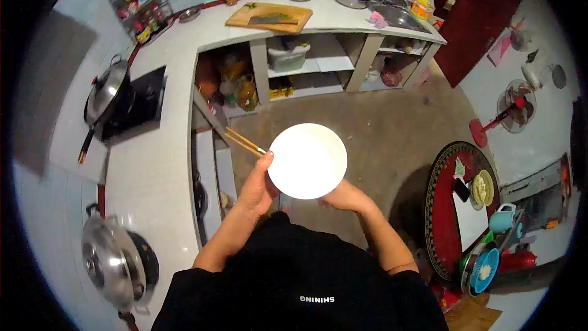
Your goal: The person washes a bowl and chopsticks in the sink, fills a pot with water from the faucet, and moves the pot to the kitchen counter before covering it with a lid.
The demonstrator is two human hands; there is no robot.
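Note:
A white bowl [308, 161] is held up in front of my body, and its inside looks washed out by glare. My left hand [260, 185] grips the bowl's left side, thumb at the rim. A pair of chopsticks [244, 141] sticks out past that thumb to the upper left, held in the same hand. My right hand [343, 196] is against the bowl's lower right side; its fingers are mostly hidden beneath the bowl.
An L-shaped white counter [147, 190] runs along the left and back. It carries a lidded wok [110, 95], a large lidded pot [113, 263], a cutting board [269, 17] with a knife [272, 20], and a sink [395, 17]. A round red table [444, 208] and a fan [517, 105] stand right.

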